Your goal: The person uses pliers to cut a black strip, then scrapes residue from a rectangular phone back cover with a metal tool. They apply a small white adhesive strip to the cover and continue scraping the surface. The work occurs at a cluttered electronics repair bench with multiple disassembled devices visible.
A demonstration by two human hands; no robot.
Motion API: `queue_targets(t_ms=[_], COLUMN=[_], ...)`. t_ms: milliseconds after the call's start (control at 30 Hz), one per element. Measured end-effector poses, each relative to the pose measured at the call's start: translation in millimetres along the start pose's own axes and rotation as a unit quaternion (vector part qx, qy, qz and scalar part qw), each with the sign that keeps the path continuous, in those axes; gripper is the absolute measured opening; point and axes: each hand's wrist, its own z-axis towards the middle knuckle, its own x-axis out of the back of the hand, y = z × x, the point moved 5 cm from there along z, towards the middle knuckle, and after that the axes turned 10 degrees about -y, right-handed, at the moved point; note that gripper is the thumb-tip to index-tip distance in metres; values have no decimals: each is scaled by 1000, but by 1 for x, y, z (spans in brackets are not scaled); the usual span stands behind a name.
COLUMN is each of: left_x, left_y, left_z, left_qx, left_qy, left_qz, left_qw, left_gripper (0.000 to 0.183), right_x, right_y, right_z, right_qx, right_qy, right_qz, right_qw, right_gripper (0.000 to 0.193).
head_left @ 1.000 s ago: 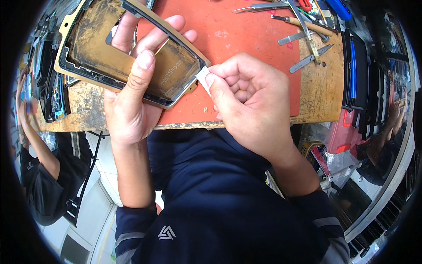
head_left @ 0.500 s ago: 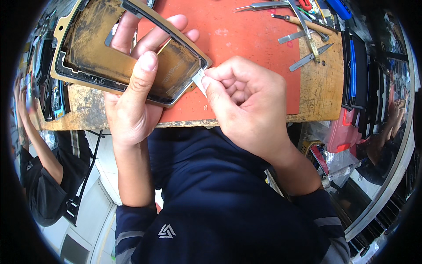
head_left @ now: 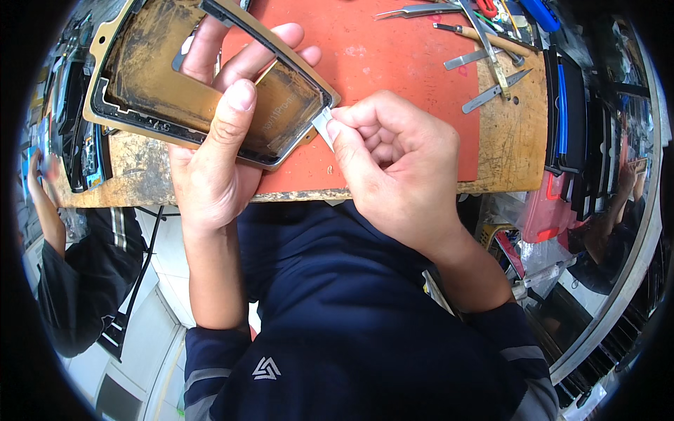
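Note:
My left hand (head_left: 228,130) holds a brown-gold phone mould (head_left: 158,91) tilted above the bench, thumb over its near side and fingers showing through the opening in its middle. Set inside the mould's rim is a narrow black phone frame (head_left: 158,128) with scuffed edges. Between thumb and forefinger, my right hand (head_left: 404,165) pinches a small flat metal blade (head_left: 322,122). The blade's far end meets the frame's right corner; whether it sits under the edge cannot be made out.
An orange-red mat (head_left: 393,63) covers much of the worn wooden bench (head_left: 509,151). Tweezers (head_left: 418,10), a wooden-handled knife (head_left: 484,36) and a loose blade (head_left: 495,91) lie at the far right. Black phone parts (head_left: 88,158) are stacked on the left. Another person (head_left: 88,281) is at the left.
The mould and frame have shifted slightly right, along with my left fingers. My right hand and the blade have moved a little right too, staying at the same corner. The other person's arm has moved.

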Motion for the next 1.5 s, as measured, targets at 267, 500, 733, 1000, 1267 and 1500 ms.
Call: queue_targets(t_ms=[267, 500, 733, 1000, 1267, 1500], left_x=[3, 7, -5, -6, -1, -1], left_y=[-1, -3, 2, -1, 0, 1], left_z=[-1, 2, 0, 6, 1, 1], left_qx=[-18, -78, 18, -17, 50, 43], left_qy=[-15, -76, 5, 2, 77, 67], left_qz=[-14, -68, 64, -3, 39, 52], left_qw=[1000, 992, 998, 1000, 995, 996], left_gripper=[78, 80, 84, 78, 75, 82], right_x=[-1, -3, 5, -12, -15, -16], right_y=[1, -2, -8, -6, -3, -4], right_z=[0, 2, 0, -11, -7, -6], right_qx=[13, 3, -60, -64, -57, -43], right_qy=[-2, -13, -11, 8, 9, 7], right_qz=[-20, -32, 61, 60, 48, 34], right_qw=[1000, 999, 996, 996, 997, 998], right_gripper=[7, 6, 3, 5, 7, 6])
